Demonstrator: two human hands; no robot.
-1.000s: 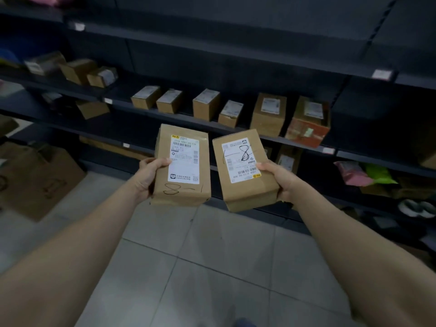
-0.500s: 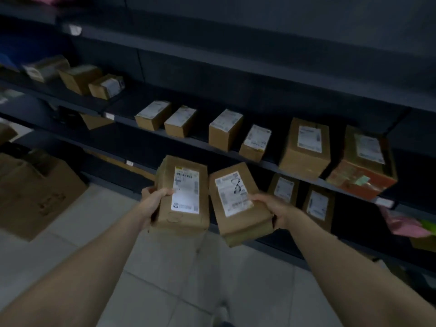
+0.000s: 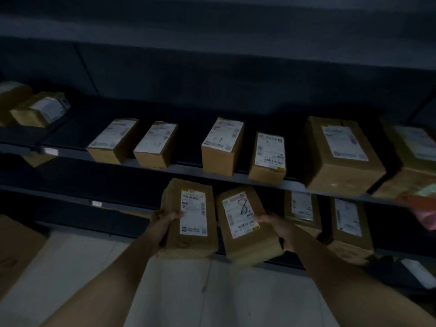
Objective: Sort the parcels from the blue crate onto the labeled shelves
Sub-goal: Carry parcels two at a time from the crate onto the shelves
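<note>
I hold two brown cardboard parcels side by side in front of dark shelving. My left hand (image 3: 165, 218) grips the left parcel (image 3: 191, 220) by its left edge; its white label faces up. My right hand (image 3: 273, 225) grips the right parcel (image 3: 245, 225) by its right edge; a handwritten 8 shows on its label. Both parcels hover level with the lower shelf (image 3: 290, 260), just below the front lip of the middle shelf (image 3: 184, 169). The blue crate is out of view.
Several labelled boxes stand in a row on the middle shelf, among them a large box (image 3: 342, 154). Two more boxes (image 3: 349, 227) stand on the lower shelf right of my hands. A big cardboard carton (image 3: 16, 251) sits on the tiled floor at left.
I have stepped closer to the shelves and the view has tipped up. Both parcels moved forward and lower, toward the lower shelf. Both grips are unchanged.
</note>
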